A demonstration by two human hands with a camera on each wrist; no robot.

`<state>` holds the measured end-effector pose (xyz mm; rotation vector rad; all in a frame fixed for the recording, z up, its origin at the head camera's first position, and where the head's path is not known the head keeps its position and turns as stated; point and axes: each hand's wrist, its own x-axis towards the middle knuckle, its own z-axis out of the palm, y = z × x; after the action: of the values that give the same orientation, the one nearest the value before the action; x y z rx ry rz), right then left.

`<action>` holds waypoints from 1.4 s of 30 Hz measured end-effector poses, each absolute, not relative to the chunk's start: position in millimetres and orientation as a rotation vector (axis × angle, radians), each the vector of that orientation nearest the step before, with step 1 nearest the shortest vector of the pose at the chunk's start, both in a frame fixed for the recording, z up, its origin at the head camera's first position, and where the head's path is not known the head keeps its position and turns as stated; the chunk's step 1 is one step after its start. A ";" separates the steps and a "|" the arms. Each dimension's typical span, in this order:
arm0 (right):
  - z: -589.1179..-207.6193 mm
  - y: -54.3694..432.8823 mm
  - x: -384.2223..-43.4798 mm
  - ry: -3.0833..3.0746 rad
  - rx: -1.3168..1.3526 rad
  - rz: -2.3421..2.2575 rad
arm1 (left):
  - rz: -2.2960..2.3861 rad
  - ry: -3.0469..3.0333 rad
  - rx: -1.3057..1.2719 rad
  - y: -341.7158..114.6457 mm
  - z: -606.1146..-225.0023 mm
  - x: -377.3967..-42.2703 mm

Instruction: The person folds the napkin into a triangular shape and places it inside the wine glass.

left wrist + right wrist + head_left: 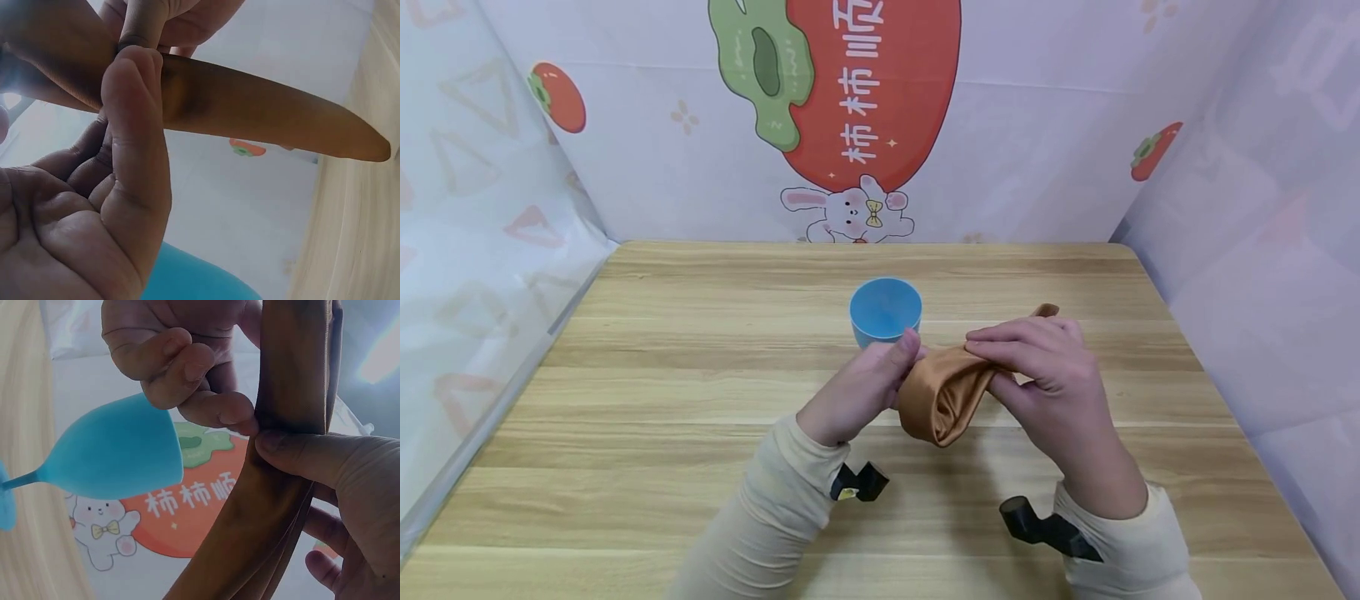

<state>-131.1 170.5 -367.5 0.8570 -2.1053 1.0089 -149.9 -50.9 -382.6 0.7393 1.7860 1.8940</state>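
A copper-brown satin cloth [955,379], folded into a flat band and bent into a loop, hangs between both hands above the table. My right hand [1048,367] pinches the band; its thumb [294,453] lies across the fabric, with fingers behind. On the other side, my left hand [876,375] holds the looped part, one finger [134,125] against the band close to the right hand's fingers. A tapered end of the cloth [331,128] sticks out beyond the hands. Just beyond the left hand stands a light-blue stemmed goblet [119,450], upright, its stem hidden in the head view.
The wood-grain table [662,400] stretches to both sides. A white printed backdrop [1037,150] with a persimmon and rabbit rises at the table's far edge, and pale sheets [1285,250] hang along the sides. Each wrist carries a small black camera mount [1045,529].
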 end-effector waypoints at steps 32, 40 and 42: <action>-367.2 168.4 -133.4 -2.110 0.918 1.006 | 1.785 1.953 0.791 -44.1 -382.4 -149.7; -367.2 171.1 -132.6 -2.136 0.790 1.063 | 1.873 1.922 0.829 -42.9 -383.3 -149.0; -366.9 171.8 -132.0 -2.140 0.751 1.083 | 1.891 1.925 0.835 -42.8 -383.8 -149.1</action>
<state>-132.0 171.8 -366.9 0.7514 -2.1397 1.0831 -149.1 -42.8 -383.8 0.8352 1.9252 1.8914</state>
